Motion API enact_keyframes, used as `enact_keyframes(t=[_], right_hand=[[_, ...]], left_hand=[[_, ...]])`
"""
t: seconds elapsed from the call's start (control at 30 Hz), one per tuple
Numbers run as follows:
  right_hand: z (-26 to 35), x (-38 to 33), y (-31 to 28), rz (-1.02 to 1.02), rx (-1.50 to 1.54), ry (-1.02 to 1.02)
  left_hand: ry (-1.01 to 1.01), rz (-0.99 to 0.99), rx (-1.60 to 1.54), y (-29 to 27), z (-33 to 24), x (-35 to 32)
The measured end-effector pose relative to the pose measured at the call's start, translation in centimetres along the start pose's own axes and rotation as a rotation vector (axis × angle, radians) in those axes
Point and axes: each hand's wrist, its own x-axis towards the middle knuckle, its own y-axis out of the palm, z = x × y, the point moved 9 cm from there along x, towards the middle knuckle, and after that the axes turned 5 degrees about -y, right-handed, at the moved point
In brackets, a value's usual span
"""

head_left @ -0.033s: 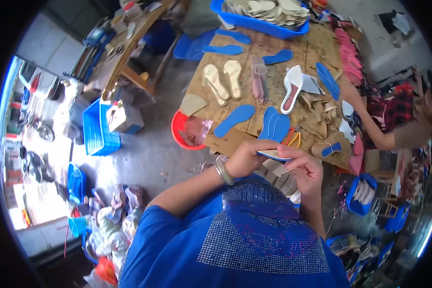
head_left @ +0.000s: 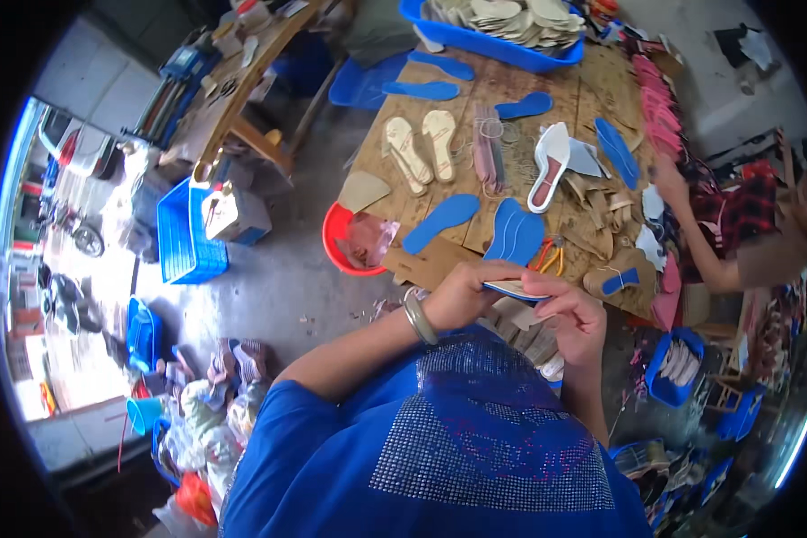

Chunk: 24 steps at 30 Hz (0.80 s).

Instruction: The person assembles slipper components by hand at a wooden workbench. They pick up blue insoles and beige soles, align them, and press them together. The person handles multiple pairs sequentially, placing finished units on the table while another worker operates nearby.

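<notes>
My left hand (head_left: 462, 300) and my right hand (head_left: 572, 318) grip a thin insole (head_left: 514, 289) between them, close to my chest at the table's near edge. Its top is cream, with a blue edge below. Fingers of both hands cover its ends. Just beyond it on the wooden table lie blue insoles with pale curved lines (head_left: 514, 235) and orange-handled pliers (head_left: 554, 258). A plain blue insole (head_left: 441, 222) is farther left. White insoles with a dark reddish patch (head_left: 548, 170) and a pair of cream insoles (head_left: 438, 143) lie farther back.
A blue tray (head_left: 502, 49) piled with cream insoles stands at the far table edge. A red bucket (head_left: 334, 242) sits by the left edge. At the right, a co-worker's arm (head_left: 704, 242) reaches over beside pink pieces (head_left: 659, 117). Blue crates (head_left: 184, 235) stand on the floor.
The view has shifted very slightly. Both hands keep the same hold on the insole.
</notes>
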Motion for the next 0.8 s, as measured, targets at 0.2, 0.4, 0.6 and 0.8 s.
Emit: enact_keyframes(t=[0.2, 0.4, 0.6, 0.8], right_hand=[[-0.5, 0.2, -2.4, -0.025, 0.087, 0.091], [-0.7, -0.5, -4.5, -0.051, 0.176, 0.066], [0.3, -0.6, -6.5, -0.198, 0.231, -0.029], [-1.3, -3.7, -11.5, -0.39, 0.096, 0.054]], left_hand=[[-0.154, 0.05, 0.051, 1.6, 0.6, 0.6], [0.006, 0.052, 0.102, 3.2, 0.6, 0.6], [-0.006, 0.073, 0.237, 4.3, 0.5, 1.2], [-0.242, -0.067, -0.155, 4.4, 3.4, 0.3]])
